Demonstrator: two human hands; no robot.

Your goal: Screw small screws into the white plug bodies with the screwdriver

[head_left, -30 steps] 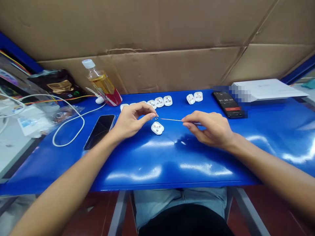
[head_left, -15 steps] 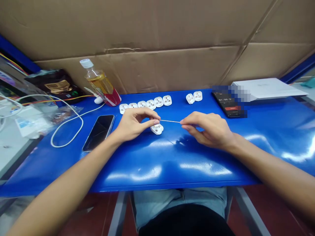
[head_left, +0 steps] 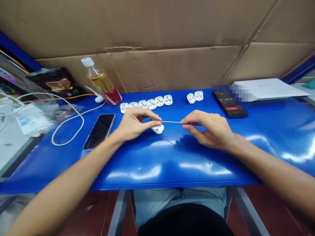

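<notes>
A thin screwdriver (head_left: 171, 122) with a slim metal shaft lies level between my two hands, above the table. My right hand (head_left: 208, 127) pinches it from the right with thumb and fingers; its handle is mostly hidden in the palm. At the other end, the fingertips of my left hand (head_left: 135, 123) are pinched together around the tip. Whether a small screw is there too, I cannot make out. Right below my left fingertips, a white plug part (head_left: 158, 129) rests on the blue table (head_left: 152, 157), partly covered by the hand.
Several white plug parts (head_left: 159, 101) stand in a row behind my left hand, and two more plug parts (head_left: 199, 95) sit farther right. A phone (head_left: 99, 131), a bottle (head_left: 104, 85) and a white cable (head_left: 67, 144) are left; a phone with a timer (head_left: 227, 103) and a white box (head_left: 270, 88) are right.
Both hands keep their pinch on the screwdriver. My left fingertips sit slightly lower and cover more of the plug part below. The whole view has shifted a little.
</notes>
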